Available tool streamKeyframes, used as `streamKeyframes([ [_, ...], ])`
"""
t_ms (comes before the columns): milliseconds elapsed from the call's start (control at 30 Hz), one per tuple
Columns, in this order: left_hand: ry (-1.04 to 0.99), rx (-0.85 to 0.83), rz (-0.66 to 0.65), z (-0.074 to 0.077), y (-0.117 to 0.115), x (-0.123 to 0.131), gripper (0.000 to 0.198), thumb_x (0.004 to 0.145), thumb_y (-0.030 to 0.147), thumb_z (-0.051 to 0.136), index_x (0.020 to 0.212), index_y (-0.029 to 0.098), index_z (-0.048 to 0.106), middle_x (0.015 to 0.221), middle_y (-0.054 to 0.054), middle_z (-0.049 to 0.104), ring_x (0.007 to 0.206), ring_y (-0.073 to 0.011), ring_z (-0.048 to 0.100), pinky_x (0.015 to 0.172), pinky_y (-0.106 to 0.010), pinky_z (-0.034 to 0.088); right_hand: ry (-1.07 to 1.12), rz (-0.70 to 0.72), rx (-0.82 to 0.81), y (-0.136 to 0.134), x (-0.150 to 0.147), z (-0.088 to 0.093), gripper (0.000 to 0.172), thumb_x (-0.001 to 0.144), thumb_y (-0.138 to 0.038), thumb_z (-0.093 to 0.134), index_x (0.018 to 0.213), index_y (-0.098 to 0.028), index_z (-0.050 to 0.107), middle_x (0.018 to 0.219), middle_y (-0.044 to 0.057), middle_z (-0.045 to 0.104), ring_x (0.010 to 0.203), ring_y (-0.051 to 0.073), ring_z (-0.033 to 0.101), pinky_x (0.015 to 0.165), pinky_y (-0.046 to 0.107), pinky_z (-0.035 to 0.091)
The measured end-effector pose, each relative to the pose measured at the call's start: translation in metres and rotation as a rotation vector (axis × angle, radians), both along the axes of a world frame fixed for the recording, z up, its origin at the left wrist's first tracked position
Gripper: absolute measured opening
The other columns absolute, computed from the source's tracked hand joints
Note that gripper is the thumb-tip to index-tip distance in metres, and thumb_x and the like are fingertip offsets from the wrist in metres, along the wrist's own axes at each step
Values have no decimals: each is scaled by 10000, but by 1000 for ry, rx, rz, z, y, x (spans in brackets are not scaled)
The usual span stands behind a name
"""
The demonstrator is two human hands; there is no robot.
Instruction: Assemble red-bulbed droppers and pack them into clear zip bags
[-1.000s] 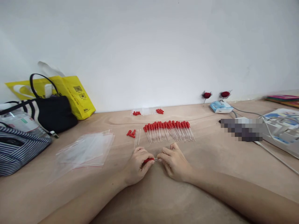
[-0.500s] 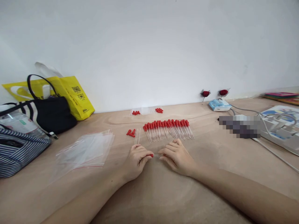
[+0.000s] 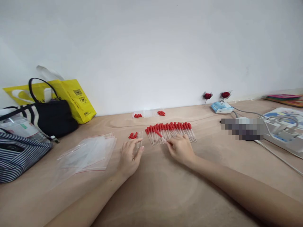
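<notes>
On the brown table (image 3: 151,192), the right hand (image 3: 181,148) pinches a red-bulbed dropper (image 3: 158,133); the left hand (image 3: 129,156), angled inward, holds thumb and fingers apart by clear tubes (image 3: 142,135).

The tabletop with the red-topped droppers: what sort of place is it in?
Probably a casual indoor workspace, perhaps in a home, though I can't be sure. A yellow shopping bag and a black handbag share the tabletop with a row of red-topped droppers.
</notes>
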State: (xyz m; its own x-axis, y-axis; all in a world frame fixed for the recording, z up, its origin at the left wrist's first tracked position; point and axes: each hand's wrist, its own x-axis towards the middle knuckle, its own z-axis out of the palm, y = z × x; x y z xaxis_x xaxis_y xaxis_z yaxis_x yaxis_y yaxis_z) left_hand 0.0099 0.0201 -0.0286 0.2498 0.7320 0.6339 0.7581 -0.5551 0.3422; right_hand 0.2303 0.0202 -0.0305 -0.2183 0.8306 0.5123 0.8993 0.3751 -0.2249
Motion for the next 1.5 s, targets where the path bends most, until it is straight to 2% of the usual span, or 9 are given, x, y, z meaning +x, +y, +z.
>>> streamKeyframes([
  [133, -15, -64, 136, -4, 12, -10, 199, 812, 206, 422, 977, 210, 534, 1002, -56, 582, 961, -230, 493, 854, -411, 355, 30, -291, -145, 39, -6, 9, 246, 822, -290, 409, 866, -203, 635, 763, 50, 665, 804, 192, 552, 710, 318, 229],
  [333, 39, -151, 323, -6, 21, -21, 250, 786, 211, 457, 1015, 221, 557, 968, -69, 584, 950, -273, 476, 806, -451, 360, 19, -370, -187, 67, -16, 4, 263, 806, -273, 407, 931, -167, 612, 747, 90, 660, 800, 223, 577, 736, 351, 224],
  [567, 25, -240, 336, -11, 27, -24, 251, 761, 232, 513, 1003, 220, 577, 938, -61, 572, 904, -250, 495, 765, -409, 387, -10, -325, -77, 60, -19, 3, 301, 840, -354, 381, 882, -151, 599, 845, 114, 661, 833, 233, 557, 764, 372, 197],
  [700, 86, -250, 336, -3, 30, -26, 262, 777, 200, 492, 1021, 209, 588, 958, -81, 565, 938, -263, 477, 776, -412, 374, 2, -168, -34, 51, -46, 8, 291, 840, -347, 378, 789, -171, 604, 833, 79, 666, 800, 205, 554, 763, 371, 194],
  [800, 257, -118, 329, 5, 36, -31, 235, 798, 183, 470, 946, 242, 643, 975, -87, 551, 974, -275, 453, 823, -444, 322, -18, -94, -106, 48, -75, 12, 302, 839, -350, 372, 802, -176, 615, 863, 79, 664, 822, 205, 551, 778, 377, 197],
  [900, 412, -18, 298, 9, 44, -35, 228, 805, 191, 474, 901, 261, 668, 979, -87, 554, 966, -275, 451, 854, -458, 279, -50, -102, -192, 52, -98, 15, 298, 820, -322, 389, 829, -149, 632, 877, 111, 658, 826, 214, 556, 786, 382, 207],
  [1000, 494, -42, 239, 7, 50, -38, 237, 809, 196, 476, 940, 272, 657, 982, -79, 567, 953, -262, 463, 844, -429, 290, -58, -143, -254, 58, -111, 18, 291, 793, -298, 420, 826, -121, 647, 861, 145, 657, 801, 232, 567, 770, 389, 222],
  [1233, 520, -50, 228, 3, 54, -37, 144, 805, 222, 496, 861, 233, 628, 968, -67, 604, 941, -250, 486, 812, -389, 305, -110, -190, -390, 66, -125, 22, 198, 763, -221, 493, 783, -143, 673, 811, 142, 670, 815, 270, 577, 774, 424, 213],
  [1500, 497, -50, 197, 4, 53, -35, 120, 822, 190, 471, 807, 220, 586, 865, -29, 665, 873, -224, 543, 830, -415, 263, -110, -161, -265, 49, -114, 32, 258, 833, -139, 371, 912, -99, 613, 954, 188, 623, 926, 290, 514, 774, 428, 228],
])
